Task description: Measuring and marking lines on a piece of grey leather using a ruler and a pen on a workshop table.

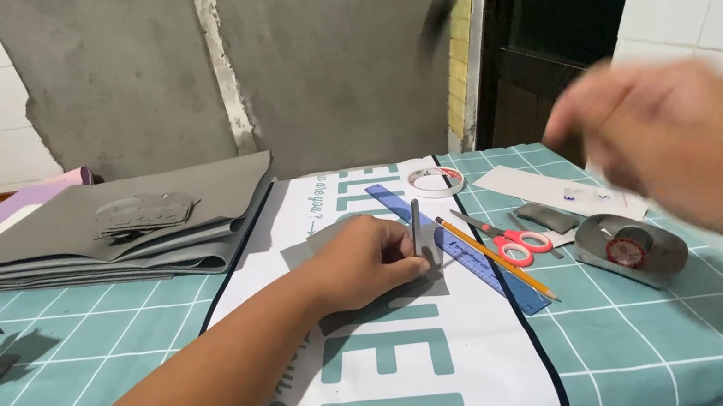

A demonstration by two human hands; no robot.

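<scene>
Your left hand (pixel 368 263) pinches a thin grey strip (pixel 415 224) and stands it upright on the white banner (pixel 421 372), just beside the blue ruler (pixel 465 250) and pencil (pixel 499 259). Your right hand (pixel 679 142) is raised in the air, blurred; I cannot tell its grip. The strip could tip or slip if your pinch loosens. Your right hand could also knock the scissors (pixel 508 244) or tape dispenser (pixel 633 248) below it.
</scene>
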